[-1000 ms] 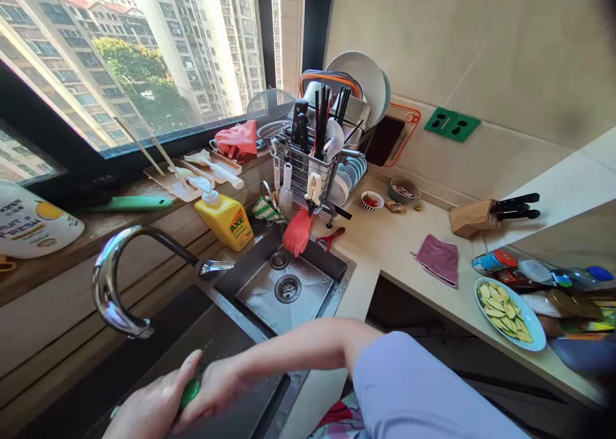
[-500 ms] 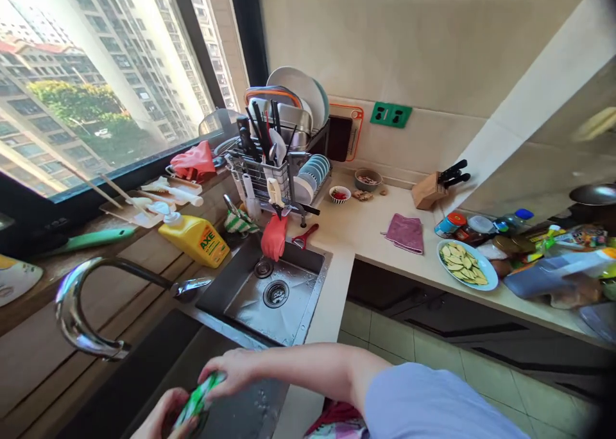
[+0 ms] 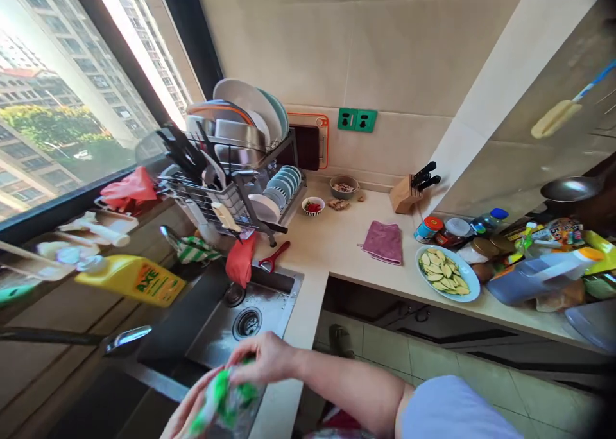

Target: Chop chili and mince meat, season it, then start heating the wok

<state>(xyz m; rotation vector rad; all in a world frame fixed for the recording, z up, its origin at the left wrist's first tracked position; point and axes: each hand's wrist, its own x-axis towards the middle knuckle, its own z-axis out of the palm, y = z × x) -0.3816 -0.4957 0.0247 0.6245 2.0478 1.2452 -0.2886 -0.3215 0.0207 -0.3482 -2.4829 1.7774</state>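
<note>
Low over the sink's near edge, my right hand (image 3: 264, 357) is closed on one end of a green-and-white cloth (image 3: 225, 400). My left hand (image 3: 185, 413) wraps the cloth's other side, at the bottom of the view. The cloth is bunched and blurred by motion, and it hides some of the fingers. Behind the hands lies the steel sink basin (image 3: 216, 336) with its round drain. A red glove (image 3: 240, 259) hangs over the basin's far edge, beside a red peeler (image 3: 274, 257).
A yellow soap bottle (image 3: 139, 282) and the faucet (image 3: 128, 339) stand left of the basin. Behind is a dish rack (image 3: 240, 201). On the counter (image 3: 332, 240) are a purple cloth (image 3: 382, 242), small bowls, a knife block (image 3: 404, 195) and a plate of sliced vegetables (image 3: 474, 285).
The view has turned to the right. Both hands have moved right with the green-and-white cloth, which now looks more spread out. A slipper shows on the floor.
</note>
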